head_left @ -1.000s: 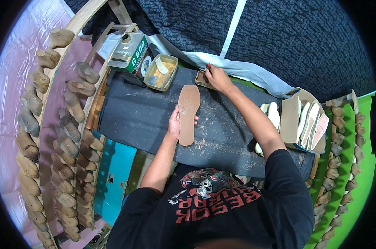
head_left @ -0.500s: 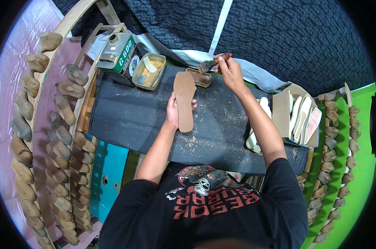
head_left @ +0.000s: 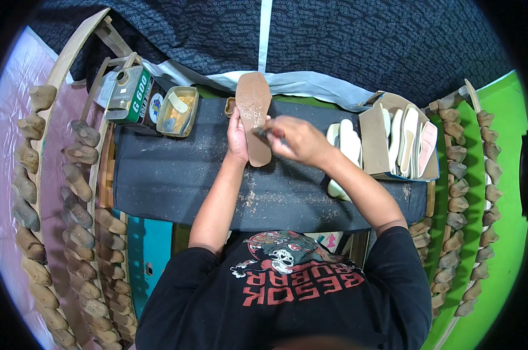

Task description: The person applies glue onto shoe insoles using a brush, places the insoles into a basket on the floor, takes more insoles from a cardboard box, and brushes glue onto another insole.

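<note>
A brown insole (head_left: 253, 99) lies along my left hand (head_left: 237, 137), which grips it from beneath and at its left edge, above the table. Wet, shiny spots show on its upper half. My right hand (head_left: 299, 140) is closed around a brush (head_left: 264, 133) with a reddish handle, and the dark bristle end rests on the insole's lower part. Mostly hidden behind the insole is a small tub (head_left: 230, 107). To the right of my right hand lie several pale insoles (head_left: 349, 143), partly covered by my forearm.
A green and silver can (head_left: 128, 96) and a yellowish container (head_left: 173, 125) with a pale scraper-like piece stand at the table's back left. A cardboard box (head_left: 376, 139) of insoles sits at the right. Racks of wooden shoe lasts (head_left: 80, 184) flank the dark-covered table (head_left: 176, 175).
My right hand has brought the brush down from above the small tub onto the insole. Shiny spots now show on the insole. The whole view has shifted.
</note>
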`<state>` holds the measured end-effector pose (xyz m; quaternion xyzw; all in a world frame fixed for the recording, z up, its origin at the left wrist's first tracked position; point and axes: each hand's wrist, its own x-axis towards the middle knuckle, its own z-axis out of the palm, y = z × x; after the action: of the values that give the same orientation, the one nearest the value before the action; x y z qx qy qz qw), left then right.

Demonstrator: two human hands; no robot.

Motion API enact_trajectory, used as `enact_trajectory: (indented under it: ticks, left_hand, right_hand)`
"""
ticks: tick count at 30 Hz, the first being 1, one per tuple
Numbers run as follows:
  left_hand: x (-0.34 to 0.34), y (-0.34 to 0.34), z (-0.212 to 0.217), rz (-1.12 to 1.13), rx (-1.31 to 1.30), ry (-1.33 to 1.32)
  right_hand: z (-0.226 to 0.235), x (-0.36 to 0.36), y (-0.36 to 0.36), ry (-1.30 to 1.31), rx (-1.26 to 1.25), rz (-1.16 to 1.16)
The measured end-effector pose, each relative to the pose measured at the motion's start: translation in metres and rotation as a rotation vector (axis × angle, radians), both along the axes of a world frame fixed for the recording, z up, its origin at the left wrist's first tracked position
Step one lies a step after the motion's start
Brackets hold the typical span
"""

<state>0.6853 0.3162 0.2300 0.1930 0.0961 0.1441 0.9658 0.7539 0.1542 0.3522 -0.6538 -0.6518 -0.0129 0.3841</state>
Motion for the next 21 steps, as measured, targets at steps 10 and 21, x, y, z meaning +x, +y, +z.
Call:
enact_trajectory:
  ticks: [10,21]
  left_hand:
    - [-0.002,-0.008,-0.001,-0.094,0.15,-0.114]
    - [-0.003,0.006,-0.003,-0.065,0.118,0.011]
  right_hand:
    - [0.013,0.044,-0.005,0.041,0.009,-0.237]
    - [0.001,-0.026,-0.017,0.065,-0.054,0.056]
